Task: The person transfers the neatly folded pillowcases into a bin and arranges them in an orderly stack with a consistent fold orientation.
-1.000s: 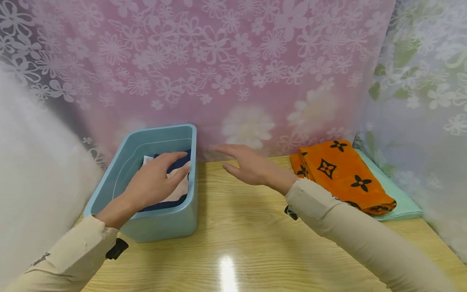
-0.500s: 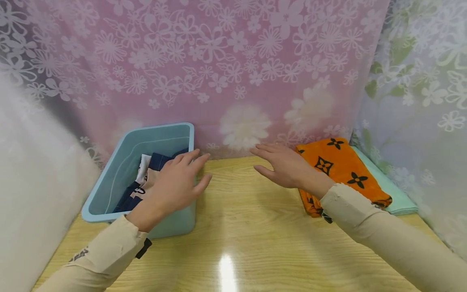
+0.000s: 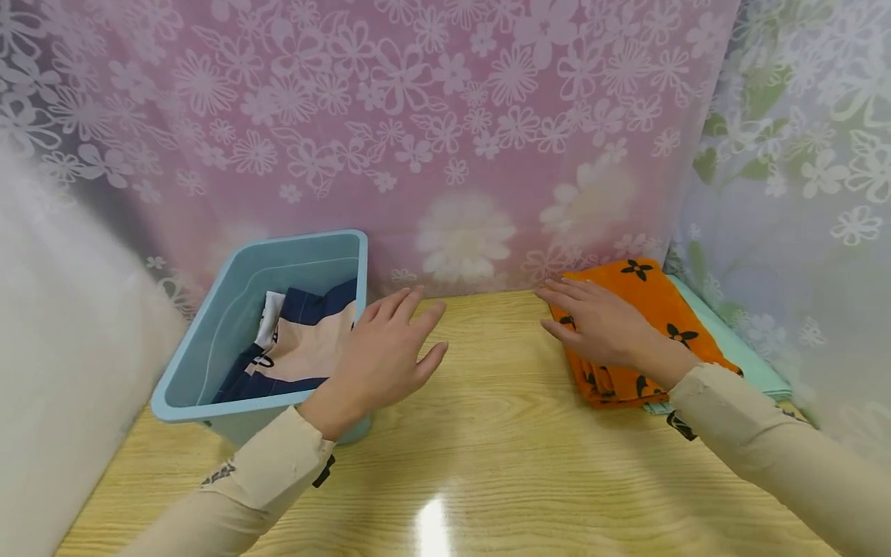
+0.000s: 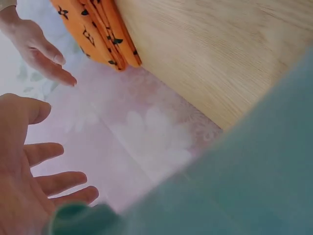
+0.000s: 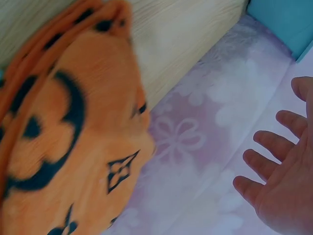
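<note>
In the head view my left hand (image 3: 386,360) hovers by the right wall of the blue bin (image 3: 257,406), fingers spread and nothing in them. Inside that bin lies navy and pale-pink cloth (image 3: 309,348) with a small white piece (image 3: 270,319) at its left. My right hand (image 3: 605,325), also holding nothing, is over the left part of a folded orange towel (image 3: 643,290) with black flower marks. A mint-green folded cloth (image 3: 738,340) lies beneath the towel. The right wrist view shows the towel's plush folds beside the straight fingers (image 5: 261,164).
A light wooden table (image 3: 473,464) carries the bin at left and the towels at right. Behind it hangs a pink flowered curtain (image 3: 445,155). A pale flowered curtain (image 3: 821,193) closes the right side, and white sheeting (image 3: 76,348) hangs at left.
Both hands have moved to the right. The left hand has come out from over the bin to its right side, uncovering the cloth inside. The right hand has reached the orange towel.
</note>
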The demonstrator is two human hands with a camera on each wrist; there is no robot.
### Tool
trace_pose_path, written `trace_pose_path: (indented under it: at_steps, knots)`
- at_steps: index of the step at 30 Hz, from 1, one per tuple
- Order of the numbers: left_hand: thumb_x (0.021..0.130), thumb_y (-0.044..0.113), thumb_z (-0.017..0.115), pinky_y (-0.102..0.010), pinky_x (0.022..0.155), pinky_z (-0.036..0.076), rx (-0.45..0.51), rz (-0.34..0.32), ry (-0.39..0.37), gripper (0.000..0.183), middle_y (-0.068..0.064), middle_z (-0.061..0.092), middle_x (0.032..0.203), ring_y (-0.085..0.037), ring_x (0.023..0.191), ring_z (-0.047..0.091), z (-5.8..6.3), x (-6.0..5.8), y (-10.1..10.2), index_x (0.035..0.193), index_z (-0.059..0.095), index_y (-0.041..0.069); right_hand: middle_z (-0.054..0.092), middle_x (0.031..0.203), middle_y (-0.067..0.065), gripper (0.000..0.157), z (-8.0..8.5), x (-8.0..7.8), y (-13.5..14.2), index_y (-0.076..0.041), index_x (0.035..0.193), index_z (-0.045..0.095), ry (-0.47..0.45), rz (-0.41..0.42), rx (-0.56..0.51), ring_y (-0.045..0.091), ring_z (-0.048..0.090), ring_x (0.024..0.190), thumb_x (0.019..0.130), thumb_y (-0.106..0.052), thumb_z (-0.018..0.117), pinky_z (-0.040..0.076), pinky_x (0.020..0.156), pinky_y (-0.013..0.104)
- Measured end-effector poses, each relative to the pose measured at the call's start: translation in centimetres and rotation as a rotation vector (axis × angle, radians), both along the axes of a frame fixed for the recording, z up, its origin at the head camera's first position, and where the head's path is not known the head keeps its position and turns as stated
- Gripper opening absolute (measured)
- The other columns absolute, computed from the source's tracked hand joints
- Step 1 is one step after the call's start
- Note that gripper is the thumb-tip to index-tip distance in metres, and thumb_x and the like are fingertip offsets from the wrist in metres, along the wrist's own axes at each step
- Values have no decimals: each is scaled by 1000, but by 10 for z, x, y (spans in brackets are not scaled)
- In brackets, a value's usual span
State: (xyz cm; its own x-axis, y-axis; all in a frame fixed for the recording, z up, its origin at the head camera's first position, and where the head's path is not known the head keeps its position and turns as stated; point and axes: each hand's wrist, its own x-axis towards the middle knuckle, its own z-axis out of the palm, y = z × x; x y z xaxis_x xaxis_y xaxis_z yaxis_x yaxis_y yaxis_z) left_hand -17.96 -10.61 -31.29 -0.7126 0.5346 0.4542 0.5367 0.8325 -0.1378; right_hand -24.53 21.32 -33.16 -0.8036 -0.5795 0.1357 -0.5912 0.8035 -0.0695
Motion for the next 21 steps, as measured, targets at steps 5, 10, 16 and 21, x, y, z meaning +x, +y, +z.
trace_pose_path:
  at_steps: [5, 10, 16, 21]
  knots:
    - [95, 40, 53, -47, 100, 37, -21, -4, 0, 46, -16, 50, 135, -32, 125, 45, -4, -7, 15, 133, 56, 15, 31, 150, 18, 60, 1, -1, 21, -12, 150, 33, 7, -21, 7, 38, 27, 137, 101, -46, 40, 18, 109, 55]
    - [96, 43, 51, -46, 101, 37, -43, 7, -5, 48, -16, 49, 136, -31, 125, 45, -7, -14, 28, 135, 55, 16, 32, 150, 19, 61, -2, -1, 38, -11, 149, 34, 15, -41, -2, 38, 27, 137, 101, -47, 40, 18, 109, 55]
    - [96, 47, 47, -44, 102, 36, -66, 7, -18, 50, -13, 51, 133, -30, 123, 46, -11, -26, 47, 137, 53, 19, 32, 150, 20, 61, -11, -3, 55, -11, 149, 34, 8, -64, 16, 40, 26, 136, 101, -48, 40, 19, 109, 55]
    - [97, 51, 44, -45, 104, 34, -100, 15, -98, 52, -10, 47, 139, -30, 127, 42, -18, -34, 59, 140, 49, 23, 32, 150, 18, 61, -19, -3, 67, -13, 149, 35, 6, -101, -3, 39, 26, 137, 100, -48, 43, 17, 109, 54]
